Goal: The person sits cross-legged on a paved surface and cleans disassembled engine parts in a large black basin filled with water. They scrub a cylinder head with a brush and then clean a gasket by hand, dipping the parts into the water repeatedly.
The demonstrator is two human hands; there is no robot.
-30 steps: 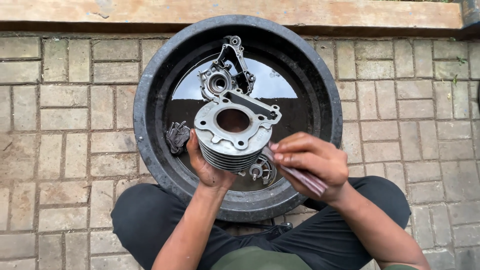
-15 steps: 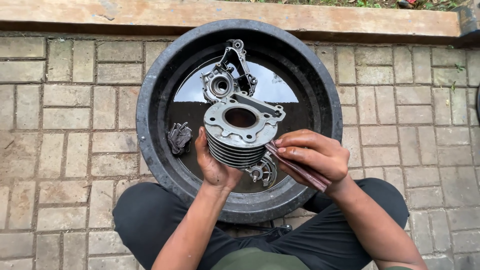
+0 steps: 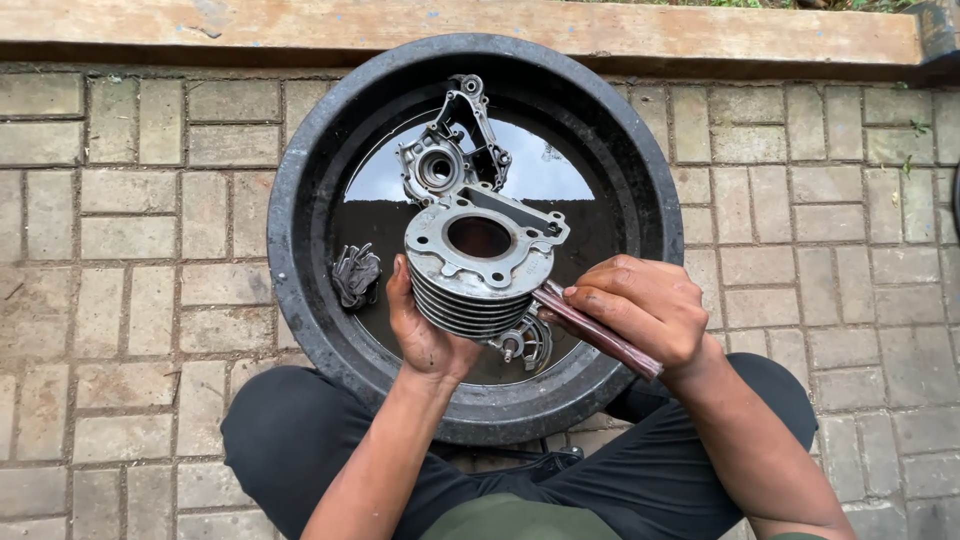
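Observation:
My left hand (image 3: pixel 425 335) grips a finned grey metal engine cylinder (image 3: pixel 480 262) from below and holds it upright over a round black basin (image 3: pixel 300 250), bore facing up. My right hand (image 3: pixel 640 305) is closed around a reddish-brown brush handle (image 3: pixel 600 335); its tip touches the cylinder's right side by the fins. The bristles are hidden behind the cylinder.
Dark liquid fills the basin. In it lie a grey engine casing (image 3: pixel 450 150) at the back, a small dark metal part (image 3: pixel 355 275) at the left and a round part (image 3: pixel 525 342) under the cylinder. Paving bricks surround the basin; a wooden plank (image 3: pixel 500 25) runs behind it. My crossed legs touch the basin's near rim.
The cylinder has risen slightly and tipped so its top faces the camera more. My right hand with the brush has shifted a little right along the cylinder's side.

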